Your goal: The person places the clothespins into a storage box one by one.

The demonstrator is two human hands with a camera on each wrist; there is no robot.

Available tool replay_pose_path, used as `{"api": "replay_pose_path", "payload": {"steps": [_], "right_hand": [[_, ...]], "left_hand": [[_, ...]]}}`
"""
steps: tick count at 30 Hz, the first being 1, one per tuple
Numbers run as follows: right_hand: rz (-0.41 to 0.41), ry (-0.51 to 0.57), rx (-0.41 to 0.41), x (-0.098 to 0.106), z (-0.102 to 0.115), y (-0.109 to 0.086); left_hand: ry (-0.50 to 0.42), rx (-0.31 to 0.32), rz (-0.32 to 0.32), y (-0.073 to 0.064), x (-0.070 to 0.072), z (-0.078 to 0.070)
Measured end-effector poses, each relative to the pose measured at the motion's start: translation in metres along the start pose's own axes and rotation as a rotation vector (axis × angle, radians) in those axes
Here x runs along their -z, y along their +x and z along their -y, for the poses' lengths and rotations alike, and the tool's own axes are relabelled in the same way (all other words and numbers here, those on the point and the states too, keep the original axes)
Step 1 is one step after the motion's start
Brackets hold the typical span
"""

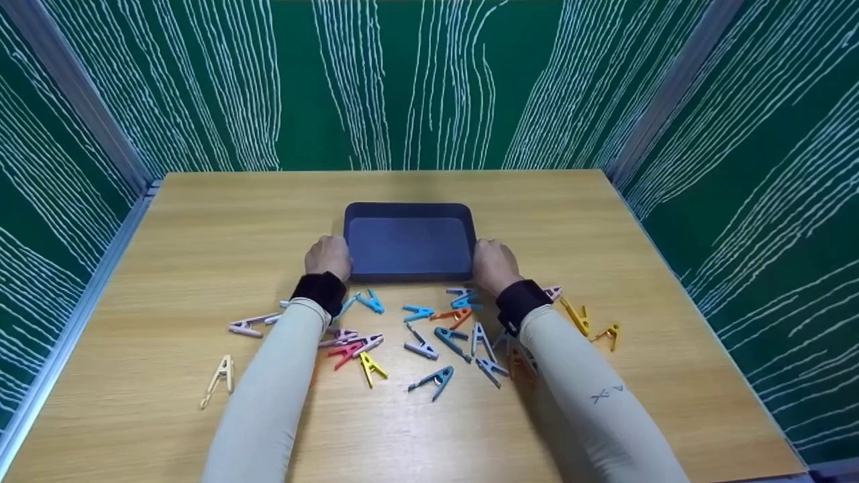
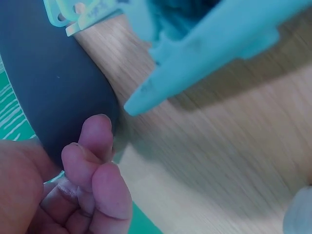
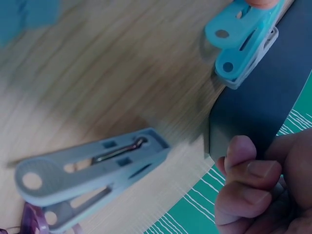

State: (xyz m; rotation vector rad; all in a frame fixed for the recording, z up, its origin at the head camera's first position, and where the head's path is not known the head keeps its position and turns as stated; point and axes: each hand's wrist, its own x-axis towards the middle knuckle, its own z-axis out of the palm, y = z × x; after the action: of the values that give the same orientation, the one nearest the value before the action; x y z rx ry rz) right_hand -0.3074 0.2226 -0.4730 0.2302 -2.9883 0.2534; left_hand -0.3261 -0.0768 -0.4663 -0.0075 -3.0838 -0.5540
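A dark, shallow rectangular tray (image 1: 411,247) lies on the table with nothing in it. My left hand (image 1: 329,257) grips its left side and my right hand (image 1: 495,265) its right side. Curled fingers (image 2: 109,192) meet the tray's outer wall in the left wrist view, where a turquoise clothespin (image 2: 195,63) looms close. In the right wrist view, the fingers (image 3: 248,195) are bent against a tray corner. A grey clothespin (image 3: 92,170) and a blue clothespin (image 3: 239,44) lie beside that wall.
Several coloured clothespins, among them a yellow one (image 1: 372,369) and a teal one (image 1: 435,381), are scattered on the wooden table (image 1: 402,443) before the tray. A cream clothespin (image 1: 219,381) lies far left. Green panels with white streaks (image 1: 436,80) surround the table.
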Motion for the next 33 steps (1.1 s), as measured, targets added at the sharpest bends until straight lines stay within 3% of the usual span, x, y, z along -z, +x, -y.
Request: {"api": "replay_pose_path", "payload": {"steps": [7, 19, 27, 33], "right_hand": [[0.032, 0.023, -0.045, 0.0016, 0.0024, 0.0017], [0.003, 0.062, -0.03, 0.0032, -0.0001, -0.0014], [0.025, 0.05, -0.05, 0.0059, -0.0006, 0.0001], [0.023, 0.087, -0.05, 0.0047, -0.0007, 0.0001]], "left_hand": [[-0.014, -0.005, -0.017, 0.0035, -0.0037, 0.002], [-0.025, 0.017, -0.031, 0.0004, -0.0034, -0.0042], [0.005, -0.022, -0.069, 0.002, -0.0077, -0.0043], [-0.022, 0.008, -0.075, 0.001, -0.0081, -0.0031]]}}
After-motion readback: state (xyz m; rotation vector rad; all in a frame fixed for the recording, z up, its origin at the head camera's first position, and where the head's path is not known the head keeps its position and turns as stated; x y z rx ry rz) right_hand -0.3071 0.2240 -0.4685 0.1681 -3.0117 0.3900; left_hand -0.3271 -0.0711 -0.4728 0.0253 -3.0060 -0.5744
